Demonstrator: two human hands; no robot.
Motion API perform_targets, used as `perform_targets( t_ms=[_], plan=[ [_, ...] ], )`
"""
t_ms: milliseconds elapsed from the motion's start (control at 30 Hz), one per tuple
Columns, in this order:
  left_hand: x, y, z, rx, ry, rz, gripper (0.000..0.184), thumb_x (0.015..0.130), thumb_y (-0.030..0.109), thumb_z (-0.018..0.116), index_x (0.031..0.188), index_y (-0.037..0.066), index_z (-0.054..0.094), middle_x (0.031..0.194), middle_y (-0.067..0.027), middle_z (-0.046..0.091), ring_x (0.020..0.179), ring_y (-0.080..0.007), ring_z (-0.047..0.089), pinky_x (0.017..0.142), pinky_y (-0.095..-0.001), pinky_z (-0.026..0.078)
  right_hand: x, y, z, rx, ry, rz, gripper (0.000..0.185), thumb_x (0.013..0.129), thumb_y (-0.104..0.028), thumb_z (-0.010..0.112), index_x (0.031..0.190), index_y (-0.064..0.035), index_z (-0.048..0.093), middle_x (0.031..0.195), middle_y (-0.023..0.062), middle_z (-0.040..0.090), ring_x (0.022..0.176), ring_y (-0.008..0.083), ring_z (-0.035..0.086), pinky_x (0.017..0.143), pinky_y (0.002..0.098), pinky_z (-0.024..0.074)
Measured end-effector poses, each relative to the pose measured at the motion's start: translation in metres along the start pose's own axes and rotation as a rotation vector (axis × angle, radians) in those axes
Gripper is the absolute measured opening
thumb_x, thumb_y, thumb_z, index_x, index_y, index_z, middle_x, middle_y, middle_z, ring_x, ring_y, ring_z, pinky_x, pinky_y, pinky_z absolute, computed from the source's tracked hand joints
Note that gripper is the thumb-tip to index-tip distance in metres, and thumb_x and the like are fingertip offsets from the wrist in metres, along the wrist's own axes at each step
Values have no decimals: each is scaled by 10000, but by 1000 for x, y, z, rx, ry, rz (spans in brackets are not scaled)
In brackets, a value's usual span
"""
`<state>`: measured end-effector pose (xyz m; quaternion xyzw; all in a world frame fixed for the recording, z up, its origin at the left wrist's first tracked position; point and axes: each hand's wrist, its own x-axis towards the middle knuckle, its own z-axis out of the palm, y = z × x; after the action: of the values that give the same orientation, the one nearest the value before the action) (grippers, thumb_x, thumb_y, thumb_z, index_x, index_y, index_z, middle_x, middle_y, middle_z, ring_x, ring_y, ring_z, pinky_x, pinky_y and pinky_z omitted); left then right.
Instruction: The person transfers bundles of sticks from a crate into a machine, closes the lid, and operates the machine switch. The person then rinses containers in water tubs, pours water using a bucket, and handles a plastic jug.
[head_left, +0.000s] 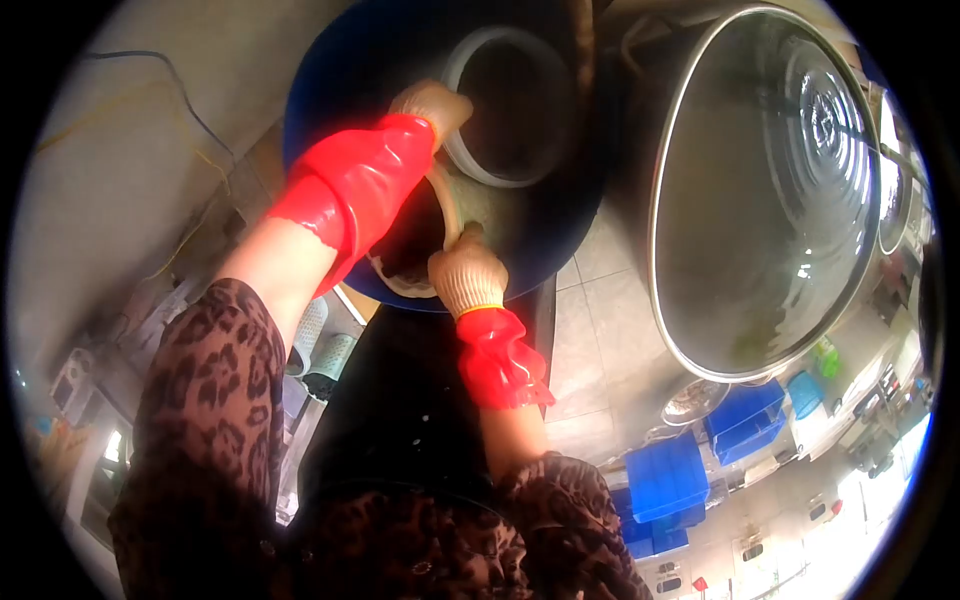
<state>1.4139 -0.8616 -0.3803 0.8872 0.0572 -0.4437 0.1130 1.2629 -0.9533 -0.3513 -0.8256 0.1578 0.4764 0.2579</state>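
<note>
Both my hands wear pale gloves with red cuffs. At the rim of a round container [447, 205] with dark contents, my right hand [470, 270] is closed on the near right edge. My left hand [432, 105] is closed above it, beside the left edge of a white ring-shaped rim [452, 75]; what its fingers hold, if anything, I cannot make out. Both round pieces sit inside a large blue tub [575, 235]. The left forearm hides part of the near container.
A large metal-rimmed vat [655, 250] of rippling water stands to the right. Blue bins [668, 478] and a small metal bowl [695, 400] are below it. Perforated cylinders [333, 358] lie at the lower left. Cables [185, 90] run along the left floor.
</note>
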Motion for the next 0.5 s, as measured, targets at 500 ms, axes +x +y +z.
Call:
perform_targets(
  t_ms=[500],
  plan=[
    [1, -56, 19, -501, 229, -282, 357, 646, 228, 534, 820, -83, 556, 815, -216, 571, 734, -249, 571, 677, -306, 420, -28, 10, 7, -180, 239, -188, 469, 649, -175, 508, 997, 108, 371, 570, 128, 571, 473, 239, 572, 435, 337, 450]
  ],
)
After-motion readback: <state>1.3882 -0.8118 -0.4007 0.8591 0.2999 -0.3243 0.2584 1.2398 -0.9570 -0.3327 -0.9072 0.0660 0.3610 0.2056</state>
